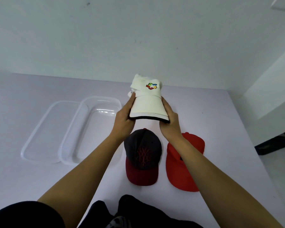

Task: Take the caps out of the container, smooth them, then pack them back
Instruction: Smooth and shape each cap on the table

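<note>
Dark clothing (138, 209) filled the frame's bottom edge. At left on the table (39, 178) lay a clear lid (39, 134) touching the empty container (104, 98). At centre, the left hand (123, 119) and right hand (169, 122) clamped the raised white cap (148, 102) by its brim. Below lay a dark cap (142, 155) and a red cap (174, 171).

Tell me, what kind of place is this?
Probably a plain workroom: bare white wall, pale table with a clear container, a dark cap and a red cap, and a white cap gripped by the left hand and right hand.
</note>
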